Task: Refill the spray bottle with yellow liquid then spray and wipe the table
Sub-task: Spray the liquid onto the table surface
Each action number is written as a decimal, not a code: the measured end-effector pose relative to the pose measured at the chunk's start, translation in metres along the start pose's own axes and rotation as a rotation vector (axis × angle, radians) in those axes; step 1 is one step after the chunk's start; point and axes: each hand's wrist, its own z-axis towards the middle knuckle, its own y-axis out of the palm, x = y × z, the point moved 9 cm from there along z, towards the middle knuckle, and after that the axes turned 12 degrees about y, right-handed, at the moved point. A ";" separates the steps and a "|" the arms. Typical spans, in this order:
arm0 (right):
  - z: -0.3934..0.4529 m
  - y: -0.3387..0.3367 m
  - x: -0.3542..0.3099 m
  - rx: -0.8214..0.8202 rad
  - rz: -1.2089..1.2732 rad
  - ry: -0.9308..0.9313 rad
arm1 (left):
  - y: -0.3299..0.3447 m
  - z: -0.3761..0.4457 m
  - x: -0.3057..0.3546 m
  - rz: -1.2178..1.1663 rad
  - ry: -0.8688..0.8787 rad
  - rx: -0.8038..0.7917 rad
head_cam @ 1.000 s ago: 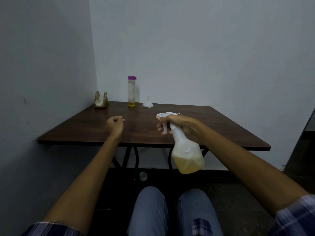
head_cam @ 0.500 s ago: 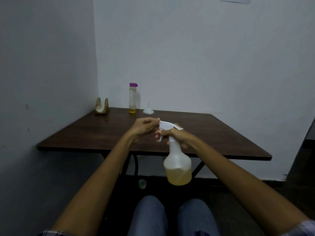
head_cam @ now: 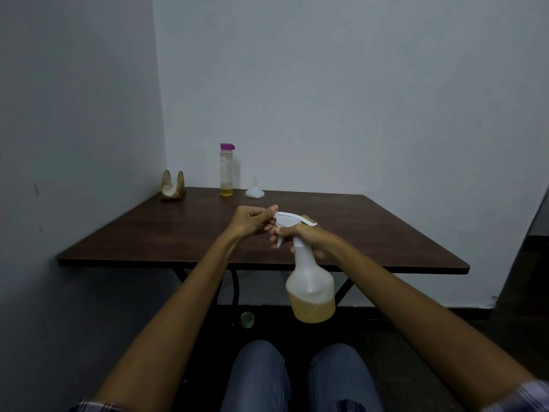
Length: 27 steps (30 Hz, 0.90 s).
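A translucent white spray bottle (head_cam: 310, 288) with yellow liquid in its lower part hangs upright in front of the dark wooden table (head_cam: 371, 233). My right hand (head_cam: 309, 237) grips its neck just below the white trigger head. My left hand (head_cam: 251, 220) pinches the nozzle tip of that head. A tall clear bottle (head_cam: 226, 171) with a purple cap and a little yellow liquid stands at the table's back. A white funnel (head_cam: 254, 190) sits upside down beside it.
A gold napkin holder (head_cam: 173, 185) with white napkins stands in the table's back left corner, by the walls. A small green cup (head_cam: 247, 319) sits on the floor under the table. My knees in jeans are below the bottle.
My left hand came from the left to the spray head and now pinches its nozzle. The bottle swung from tilted to upright and moved slightly toward the middle.
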 end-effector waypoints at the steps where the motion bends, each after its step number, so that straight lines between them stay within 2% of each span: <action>1: 0.000 -0.001 0.001 0.002 -0.008 0.003 | 0.000 0.000 -0.001 0.004 -0.002 -0.002; 10: 0.001 -0.002 -0.001 0.064 -0.085 0.029 | -0.007 0.001 -0.004 0.163 0.020 0.069; 16: 0.006 -0.012 -0.007 0.199 -0.069 0.069 | -0.089 -0.019 -0.010 0.250 0.027 0.595; 19: 0.010 -0.017 -0.002 0.265 -0.148 0.114 | -0.120 -0.034 -0.010 0.315 0.035 0.741; 24: 0.007 -0.008 -0.004 0.077 0.040 0.131 | -0.136 -0.038 -0.011 0.382 0.038 0.776; 27: 0.010 -0.011 -0.006 0.134 -0.036 0.101 | -0.130 -0.036 -0.013 0.367 0.030 0.744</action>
